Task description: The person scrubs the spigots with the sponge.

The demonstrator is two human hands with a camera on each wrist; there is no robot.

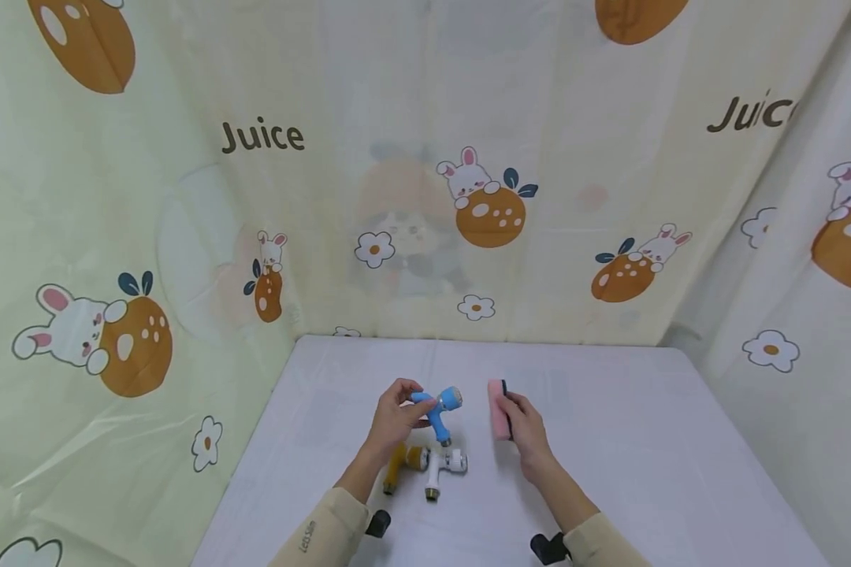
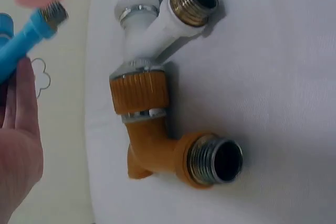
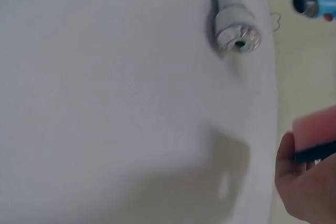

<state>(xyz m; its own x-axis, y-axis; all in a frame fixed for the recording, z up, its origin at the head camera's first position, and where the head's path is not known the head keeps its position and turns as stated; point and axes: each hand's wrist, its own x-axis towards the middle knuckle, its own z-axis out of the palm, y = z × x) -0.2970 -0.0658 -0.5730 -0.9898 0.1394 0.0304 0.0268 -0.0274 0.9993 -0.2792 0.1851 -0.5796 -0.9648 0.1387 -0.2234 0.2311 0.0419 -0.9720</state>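
In the head view my left hand [image 1: 393,419] pinches a blue plastic tap [image 1: 437,416] above the table, its threaded end pointing down. The left wrist view shows that threaded metal end close to the pink sponge. My right hand [image 1: 528,431] grips a pink sponge [image 1: 498,413] with a dark backing, held upright to the right of the blue tap. Below the left hand, an orange-yellow tap [image 1: 395,470] and a white tap [image 1: 434,471] lie side by side on the table. In the left wrist view, the orange tap [image 2: 152,142] touches the white tap [image 2: 139,38].
A white-covered table [image 1: 610,457] spreads under both hands. Behind it and at the sides hangs a printed curtain [image 1: 411,94] with rabbits, oranges and flowers. Black wrist mounts [image 1: 549,549] sit at both sleeves.
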